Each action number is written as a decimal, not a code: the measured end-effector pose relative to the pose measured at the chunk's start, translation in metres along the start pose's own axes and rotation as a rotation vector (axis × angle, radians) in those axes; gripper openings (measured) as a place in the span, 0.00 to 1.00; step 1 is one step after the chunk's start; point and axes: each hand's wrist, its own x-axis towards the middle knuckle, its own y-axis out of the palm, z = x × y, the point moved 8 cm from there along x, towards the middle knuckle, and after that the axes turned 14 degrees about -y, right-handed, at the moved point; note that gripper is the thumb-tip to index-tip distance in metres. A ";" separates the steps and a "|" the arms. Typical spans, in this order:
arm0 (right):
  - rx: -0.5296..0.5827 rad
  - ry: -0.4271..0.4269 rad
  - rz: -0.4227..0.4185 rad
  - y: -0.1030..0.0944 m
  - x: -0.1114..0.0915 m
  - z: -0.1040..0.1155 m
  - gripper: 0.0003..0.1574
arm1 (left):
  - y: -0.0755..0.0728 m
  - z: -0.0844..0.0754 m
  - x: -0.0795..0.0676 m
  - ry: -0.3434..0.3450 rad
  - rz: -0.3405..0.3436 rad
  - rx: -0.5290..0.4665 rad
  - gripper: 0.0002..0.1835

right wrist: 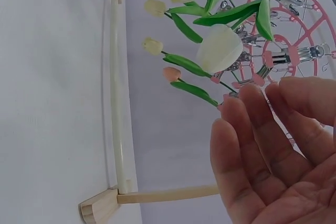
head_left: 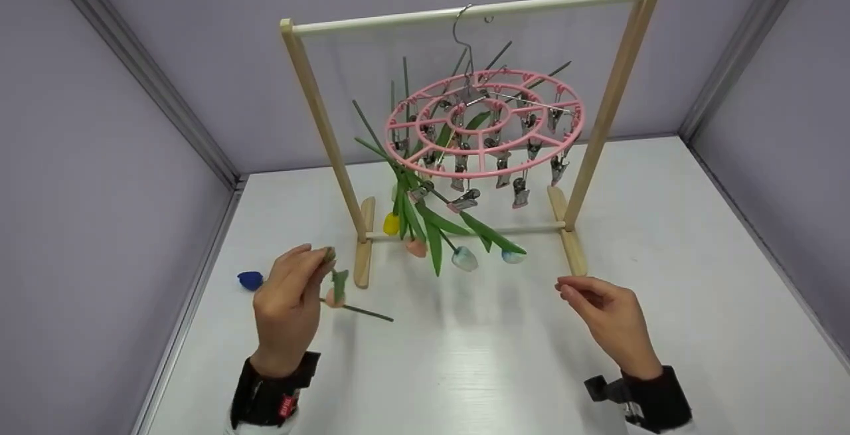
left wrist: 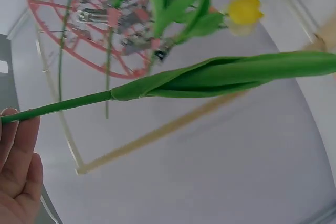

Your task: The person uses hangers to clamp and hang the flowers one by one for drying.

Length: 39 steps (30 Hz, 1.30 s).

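My left hand [head_left: 289, 302] pinches the green stem of an artificial tulip [left wrist: 199, 80], left of the rack. In the head view its leaf points down, with a peach bloom [head_left: 334, 299] below it. My right hand [head_left: 607, 319] is at the front right with its fingers loosely bent and nothing in them. In the right wrist view the fingers [right wrist: 257, 145] show bare. A round pink clip hanger [head_left: 481, 174] hangs from the rack by a metal hook. Several tulips, among them a yellow one [head_left: 391, 224] and a pale blue one [head_left: 465, 259], hang bloom-down at its left and front.
A wooden rack [head_left: 617, 99] with a white top bar stands on the white table [head_left: 465, 368]. Behind my left hand lies a dark blue tulip [head_left: 250, 280]; a dark stem [head_left: 368, 313] stretches to the right of that hand. Metal clips [head_left: 521, 192] dangle under the hanger. Pale walls enclose the table.
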 end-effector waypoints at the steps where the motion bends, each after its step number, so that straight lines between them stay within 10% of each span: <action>1: 0.000 -0.003 -0.002 0.002 0.000 0.002 0.11 | 0.001 -0.004 0.001 -0.011 0.006 -0.050 0.11; 11: -0.048 -0.089 0.051 0.032 -0.004 0.043 0.11 | 0.046 -0.038 -0.003 -0.142 0.275 -0.416 0.17; 22: -0.058 -0.370 0.165 0.068 -0.002 0.089 0.17 | 0.096 -0.069 -0.010 -0.261 0.393 -0.638 0.12; 31: 0.016 -0.461 0.198 0.085 0.005 0.101 0.15 | 0.123 -0.060 -0.013 -0.480 0.469 -0.789 0.10; 39: 0.025 -0.486 0.182 0.085 0.012 0.099 0.12 | 0.137 -0.050 -0.011 -0.528 0.499 -0.775 0.10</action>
